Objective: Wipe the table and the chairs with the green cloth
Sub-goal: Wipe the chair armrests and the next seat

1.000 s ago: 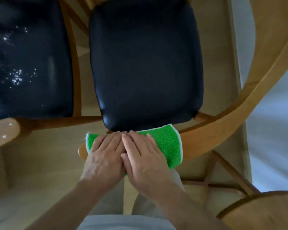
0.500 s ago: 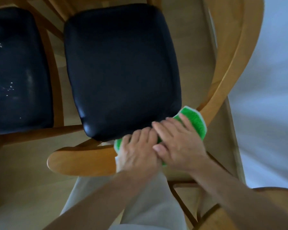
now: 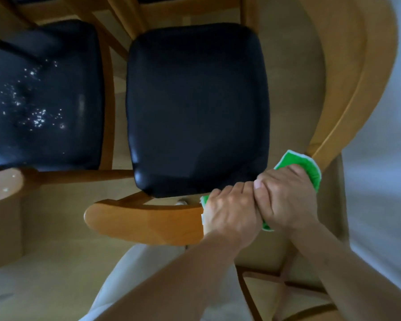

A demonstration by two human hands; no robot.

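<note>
Gripping green cloth (image 3: 294, 164) round chair backrest (image 3: 148, 222), left hand (image 3: 229, 214) & right hand (image 3: 287, 202) now curled, prev. flat. Cloth slid rightward along rail; wipe prob. continuing up curve.

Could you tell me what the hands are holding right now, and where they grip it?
Both the left hand and right hand grip the green cloth around its middle, fingers curled over it on the wooden chair back.

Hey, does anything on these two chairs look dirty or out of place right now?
Yes. The left chair's dark seat is scattered with white specks, like crumbs or droplets, while the middle chair's seat looks clean. Both hands, left hand and right hand, grip the green cloth on that chair's curved backrest.
</note>
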